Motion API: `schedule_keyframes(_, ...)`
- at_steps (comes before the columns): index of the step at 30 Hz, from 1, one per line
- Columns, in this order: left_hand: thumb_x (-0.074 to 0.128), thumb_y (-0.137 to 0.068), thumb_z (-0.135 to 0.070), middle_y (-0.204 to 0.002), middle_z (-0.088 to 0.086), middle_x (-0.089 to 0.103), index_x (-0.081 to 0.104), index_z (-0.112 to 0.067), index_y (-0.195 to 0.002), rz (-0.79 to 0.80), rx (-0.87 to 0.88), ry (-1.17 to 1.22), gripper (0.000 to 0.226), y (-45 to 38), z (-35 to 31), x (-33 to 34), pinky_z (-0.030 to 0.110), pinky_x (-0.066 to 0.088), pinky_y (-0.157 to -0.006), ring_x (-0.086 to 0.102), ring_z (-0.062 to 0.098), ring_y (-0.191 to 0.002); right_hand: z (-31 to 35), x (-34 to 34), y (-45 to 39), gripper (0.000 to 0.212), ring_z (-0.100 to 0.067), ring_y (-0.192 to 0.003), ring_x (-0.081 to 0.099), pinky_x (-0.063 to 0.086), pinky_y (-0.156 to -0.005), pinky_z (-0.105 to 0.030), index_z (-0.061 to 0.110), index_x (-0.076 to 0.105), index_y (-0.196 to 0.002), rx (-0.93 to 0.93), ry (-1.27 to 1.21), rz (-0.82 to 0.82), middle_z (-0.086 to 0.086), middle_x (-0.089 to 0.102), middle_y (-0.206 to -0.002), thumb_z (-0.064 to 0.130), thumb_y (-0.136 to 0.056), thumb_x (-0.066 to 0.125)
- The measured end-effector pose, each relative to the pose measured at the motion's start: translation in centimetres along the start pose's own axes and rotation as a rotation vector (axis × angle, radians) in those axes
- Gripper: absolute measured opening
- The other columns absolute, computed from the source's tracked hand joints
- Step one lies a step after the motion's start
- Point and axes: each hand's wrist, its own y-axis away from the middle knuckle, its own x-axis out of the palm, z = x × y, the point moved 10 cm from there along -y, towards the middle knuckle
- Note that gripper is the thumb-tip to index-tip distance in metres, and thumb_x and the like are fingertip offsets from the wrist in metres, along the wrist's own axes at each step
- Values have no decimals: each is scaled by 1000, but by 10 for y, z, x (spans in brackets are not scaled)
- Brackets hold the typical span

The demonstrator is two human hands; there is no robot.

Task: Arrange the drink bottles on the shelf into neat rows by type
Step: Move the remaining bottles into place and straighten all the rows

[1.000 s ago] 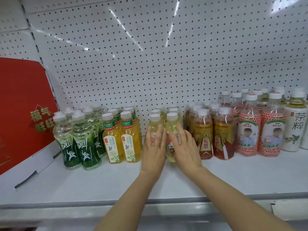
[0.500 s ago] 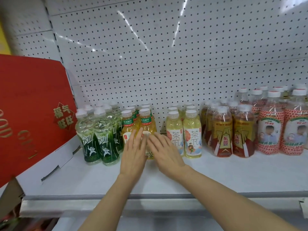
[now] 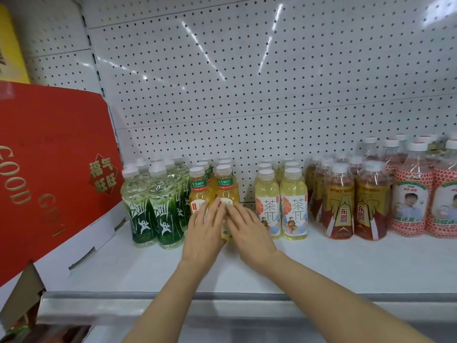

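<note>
Orange tea bottles (image 3: 223, 191), front pair: pressed by flat left hand (image 3: 202, 230) and right hand (image 3: 249, 231), fingers straight. Toppling is risked if pushed high.

Upright drink bottles (image 3: 267, 201) in double rows by type along shelf (image 3: 321, 263)

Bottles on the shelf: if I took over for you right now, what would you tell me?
Left hand and right hand: both flat, fingers straight, pressing the front of the two amber tea bottles.
On the shelf, from the left: green bottles, amber tea bottles, pale yellow bottles, brown bottles, red-dotted bottles.
Done: every type stands in its own double row.
Left: probably nudge the amber rows straight, then check the gap to the pale yellow ones.
</note>
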Motion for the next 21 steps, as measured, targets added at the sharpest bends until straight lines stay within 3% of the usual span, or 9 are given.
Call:
schedule_keyframes(3,71,-79,-58,-160,7,30,34,-11,-152,-36,15,2,95,0,-6,-10,43,32,-116,28,28,-148,-15,-12,13,72,-35,-129,48,40,-106,-45,1,55,-129,36,0,-51,-17,53,-136,12,-61,76)
schedule_keyframes(6,81,-73,-47,-153,11,41,44,-8,-146,-104,46,37,91,0,-20,-28,45,39,-111,39,31,-141,-52,-31,37,69,-33,-126,49,41,-105,-44,3,54,-130,142,-9,-101,-14,55,-133,10,-64,74)
schedule_keyframes(12,79,-79,-38,-146,12,48,48,-10,-138,-177,97,181,73,-17,-94,-61,44,42,-107,45,31,-134,-162,-81,113,68,-31,-124,41,39,-105,-42,4,47,-131,518,-83,-282,-13,47,-134,19,-72,76)
schedule_keyframes(16,79,-77,-36,-148,11,47,49,-10,-140,-178,126,256,74,-42,-147,-79,43,39,-110,44,31,-135,-225,-97,152,72,-33,-126,35,35,-107,-44,4,39,-134,788,-180,-366,-16,38,-139,21,-76,76)
schedule_keyframes(21,76,-81,-40,-155,12,37,40,-8,-147,-170,199,323,81,-83,-208,-101,45,35,-114,36,32,-142,-283,-84,176,75,-35,-130,35,36,-106,-48,6,31,-139,915,-254,-275,-17,38,-140,21,-80,73)
